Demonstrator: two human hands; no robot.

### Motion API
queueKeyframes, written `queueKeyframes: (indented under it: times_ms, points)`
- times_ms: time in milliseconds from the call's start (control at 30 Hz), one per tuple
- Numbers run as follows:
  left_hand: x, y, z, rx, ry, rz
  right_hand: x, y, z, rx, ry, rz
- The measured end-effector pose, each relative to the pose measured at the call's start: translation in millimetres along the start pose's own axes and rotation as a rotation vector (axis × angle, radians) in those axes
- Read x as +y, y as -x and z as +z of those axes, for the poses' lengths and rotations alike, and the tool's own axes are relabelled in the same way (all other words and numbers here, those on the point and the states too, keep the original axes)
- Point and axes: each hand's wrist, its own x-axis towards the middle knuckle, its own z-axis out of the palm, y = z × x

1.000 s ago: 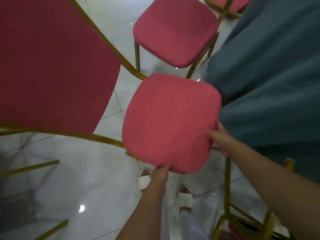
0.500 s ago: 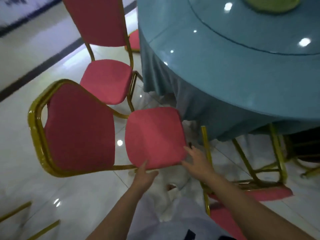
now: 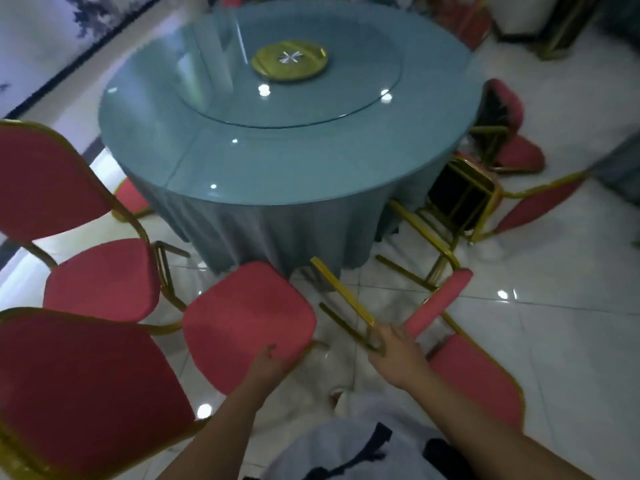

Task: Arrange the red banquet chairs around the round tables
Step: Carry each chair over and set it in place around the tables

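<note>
Left hand [image 3: 266,362] is gripping the near edge of the padded red seat of a gold-framed banquet chair [image 3: 247,323], fingers curled over the cushion, the chair lying tilted beside the round table [image 3: 277,161]. Right hand [image 3: 398,355] is reaching forward with fingers loosely spread, touching the gold metal leg of an overturned chair [image 3: 460,368] on the glossy white tile floor [image 3: 554,323]. The table is wearing a blue-grey pleated cloth under a glass top carrying a glass turntable [image 3: 363,88] with a gold disc [image 3: 290,61] at centre; another upright red chair [image 3: 100,278] is standing just left.
</note>
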Motion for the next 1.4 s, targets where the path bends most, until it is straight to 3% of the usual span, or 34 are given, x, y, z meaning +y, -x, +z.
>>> queueKeyframes:
  times_ms: [100,333,500,767,1133,1400]
  points:
    - [-19,7,11,-0.070,-0.080,0.062,21,48,29,0.062,-0.007,0.076]
    - [-104,59,78,-0.301,-0.273,0.005,90,194,109,-0.007,-0.028,0.440]
    - [-128,117,124,-0.410,-0.408,0.096,134,266,112,0.128,-0.177,0.612]
    - [-125,181,238,-0.337,-0.651,0.289,246,344,113,0.230,-0.382,0.591]
    - [-159,308,471,-0.409,-1.278,0.610,466,456,88,0.206,-0.311,0.638]
    - [-118,307,584,-0.344,-1.462,0.583,567,444,33,0.207,-0.322,0.633]
